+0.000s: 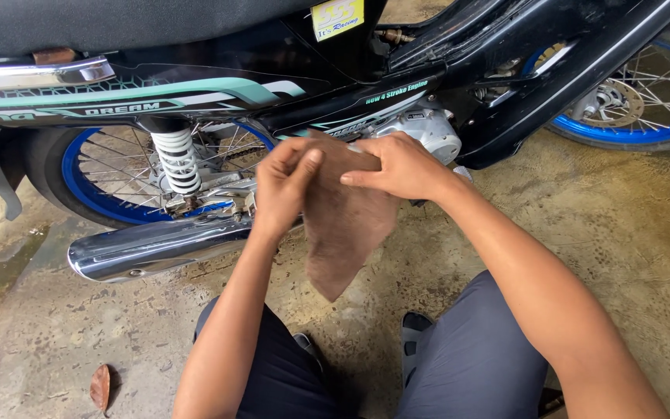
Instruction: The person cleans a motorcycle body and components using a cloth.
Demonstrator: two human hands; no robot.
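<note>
Two hands meet on one brown cloth (344, 217): left hand (283, 190) and right hand (398, 165) each pinch its top edge, fingers clamped, the rest hanging in a point. Cloth sits just in front of the motorbike's silver engine case (426, 128). Left of the engine: white shock spring (176, 161), chrome exhaust (157, 248), blue-rimmed rear wheel (91, 182); concrete floor (622, 225) below.

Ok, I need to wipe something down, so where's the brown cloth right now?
In the head view, the brown cloth hangs centre-frame, held between the left hand and right hand, in front of the motorcycle engine, right of the chrome exhaust.
</note>
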